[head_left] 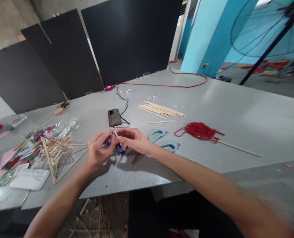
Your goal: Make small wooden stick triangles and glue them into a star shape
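The left hand (pixel 100 147) and right hand (pixel 136 141) pinched a short pale wooden stick (pixel 116 134) between fingertips. It seemed light, stiff and breakable, best gripped near its middle.

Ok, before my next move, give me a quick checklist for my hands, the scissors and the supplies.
1. Short wooden stick gripped: ok, pinched by the right hand.
2. Left hand gripping it too: cannot tell, contact obscured.
3. Blue piece held: cannot tell, mostly covered by the hands.
4. Light-blue-handled scissors fully visible: not ok, partly behind the right hand.
5. Red yarn clear of the hands: ok, right of the scissors.
6. Wooden stick bundle clear: ok, beyond the hands.
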Available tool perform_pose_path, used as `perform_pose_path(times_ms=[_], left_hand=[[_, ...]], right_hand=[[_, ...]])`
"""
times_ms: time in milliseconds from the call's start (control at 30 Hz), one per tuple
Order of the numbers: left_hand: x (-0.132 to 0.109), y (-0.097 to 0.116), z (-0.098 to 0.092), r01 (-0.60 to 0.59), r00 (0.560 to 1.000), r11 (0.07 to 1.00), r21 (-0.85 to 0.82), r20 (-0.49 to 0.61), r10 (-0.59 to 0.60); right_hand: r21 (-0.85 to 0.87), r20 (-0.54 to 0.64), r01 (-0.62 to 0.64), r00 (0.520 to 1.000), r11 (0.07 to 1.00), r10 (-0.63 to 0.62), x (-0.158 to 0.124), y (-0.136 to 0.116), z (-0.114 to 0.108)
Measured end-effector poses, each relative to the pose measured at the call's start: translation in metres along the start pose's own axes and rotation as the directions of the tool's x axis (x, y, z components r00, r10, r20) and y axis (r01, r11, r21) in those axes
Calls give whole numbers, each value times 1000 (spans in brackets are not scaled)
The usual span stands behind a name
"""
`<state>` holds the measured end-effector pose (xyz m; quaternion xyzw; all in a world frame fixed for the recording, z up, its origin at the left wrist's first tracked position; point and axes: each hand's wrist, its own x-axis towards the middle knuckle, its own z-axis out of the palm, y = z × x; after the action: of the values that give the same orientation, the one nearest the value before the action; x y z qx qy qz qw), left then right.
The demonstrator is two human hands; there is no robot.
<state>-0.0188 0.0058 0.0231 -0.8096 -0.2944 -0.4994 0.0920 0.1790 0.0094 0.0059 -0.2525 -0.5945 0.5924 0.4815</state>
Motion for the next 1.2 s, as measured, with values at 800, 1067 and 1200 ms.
perform_pose_path(times_ms=[800, 1067, 1200], left_hand=[[0, -4, 2, 18, 999, 1000, 21, -33, -17], [20, -30, -1, 631, 709, 729, -264, -185, -681], [25, -53, -3, 695, 558, 578, -427, -186, -809]], right_hand=[[-64, -13, 6, 1000, 998, -7, -2, -11, -3], [127, -18, -112, 993, 986, 115, -2, -28, -6], [250, -38, -111, 992, 962, 124, 0, -30, -12]])
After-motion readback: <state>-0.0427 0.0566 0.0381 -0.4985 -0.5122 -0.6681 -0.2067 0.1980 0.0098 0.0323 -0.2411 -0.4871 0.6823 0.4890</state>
